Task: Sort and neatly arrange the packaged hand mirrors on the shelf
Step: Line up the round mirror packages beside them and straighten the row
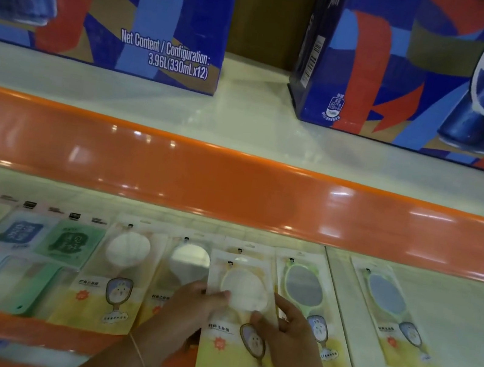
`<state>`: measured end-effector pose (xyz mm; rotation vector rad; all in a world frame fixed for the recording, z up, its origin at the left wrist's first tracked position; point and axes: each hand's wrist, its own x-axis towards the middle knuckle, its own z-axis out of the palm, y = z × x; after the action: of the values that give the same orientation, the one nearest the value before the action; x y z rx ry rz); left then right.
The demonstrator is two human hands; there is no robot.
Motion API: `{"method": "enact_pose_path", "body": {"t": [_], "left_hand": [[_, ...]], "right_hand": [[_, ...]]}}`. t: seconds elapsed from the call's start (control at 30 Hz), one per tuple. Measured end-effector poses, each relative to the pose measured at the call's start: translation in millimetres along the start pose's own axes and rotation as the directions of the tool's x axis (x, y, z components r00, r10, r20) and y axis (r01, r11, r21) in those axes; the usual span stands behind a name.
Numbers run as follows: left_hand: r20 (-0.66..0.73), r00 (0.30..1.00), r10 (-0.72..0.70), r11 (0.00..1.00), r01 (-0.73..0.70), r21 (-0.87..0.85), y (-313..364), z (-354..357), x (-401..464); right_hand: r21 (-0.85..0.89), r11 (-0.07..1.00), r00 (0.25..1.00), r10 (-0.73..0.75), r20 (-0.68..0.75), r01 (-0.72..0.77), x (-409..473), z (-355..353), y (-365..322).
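left hand (193, 303) pinching mirror pack (239, 327) at its 9 o'clock edge, right hand (288, 322) gripping its 3 o'clock edge, pack overhanging shelf (341, 309) front, packaged mirrors (119, 275) at 9 and 3

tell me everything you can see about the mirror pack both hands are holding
The held mirror pack is a flat, glossy clear pouch with a yellow printed lower half, a small cartoon mirror picture, an orange badge and a hang hole on top. Inside, a round pale mirror head shows. It lies upright in the row, its bottom past the shelf's orange front edge, overlapping a similar pack behind. The left hand pinches its left edge; the right hand grips its right.
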<state>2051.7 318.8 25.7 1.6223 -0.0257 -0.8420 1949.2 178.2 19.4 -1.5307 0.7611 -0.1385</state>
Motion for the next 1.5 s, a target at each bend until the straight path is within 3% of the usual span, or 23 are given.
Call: {"method": "enact_pose_path", "body": {"t": [0.1, 0.23, 0.3, 0.43, 0.83, 1.03, 1.13, 1.27, 1.33, 1.5], "left_hand": [[0.098, 0.995, -0.014, 0.999, 0.017, -0.03, -1, -1, 5], [0.086, 0.994, -0.065, 0.996, 0.07, -0.048, 1, -1, 15], [0.052, 0.994, -0.1, 0.993, 0.103, -0.057, 7, 2, 19], [-0.047, 0.996, -0.081, 0.99, 0.086, 0.112, 16, 5, 35], [-0.124, 0.975, 0.185, 0.844, -0.093, 0.527, 16, 10, 56], [-0.071, 0.938, 0.34, 0.617, -0.165, 0.77, 0, 5, 41], [-0.001, 0.919, 0.395, 0.483, -0.207, 0.851, -14, 3, 30], [0.168, 0.782, 0.6, 0.225, -0.366, 0.903, -43, -11, 24], [0.225, 0.74, 0.634, 0.151, -0.404, 0.902, -57, -16, 26], [0.311, 0.73, 0.609, 0.03, -0.412, 0.911, -78, -18, 26]], "right_hand": [[0.077, 0.996, 0.999, 0.043, 0.011, -0.044, 2, -1, -1], [0.099, 0.993, 0.998, 0.068, 0.002, -0.068, 5, -1, -8], [0.03, 0.998, 0.998, 0.064, -0.02, -0.064, 11, -2, -10], [-0.118, 0.992, 0.997, 0.03, -0.069, -0.038, 28, -7, -11], [-0.561, 0.819, 0.968, -0.22, -0.123, 0.115, 58, -9, -8], [-0.662, 0.731, 0.948, -0.302, -0.097, 0.165, 45, -6, 2], [-0.669, 0.713, 0.899, -0.41, -0.155, 0.21, 38, -8, 13], [-0.728, 0.629, 0.806, -0.563, -0.185, 0.272, 34, -7, 36], [-0.768, 0.557, 0.773, -0.62, -0.133, 0.316, 33, -3, 51], [-0.811, 0.458, 0.688, -0.719, -0.097, 0.364, 25, 8, 80]]}}
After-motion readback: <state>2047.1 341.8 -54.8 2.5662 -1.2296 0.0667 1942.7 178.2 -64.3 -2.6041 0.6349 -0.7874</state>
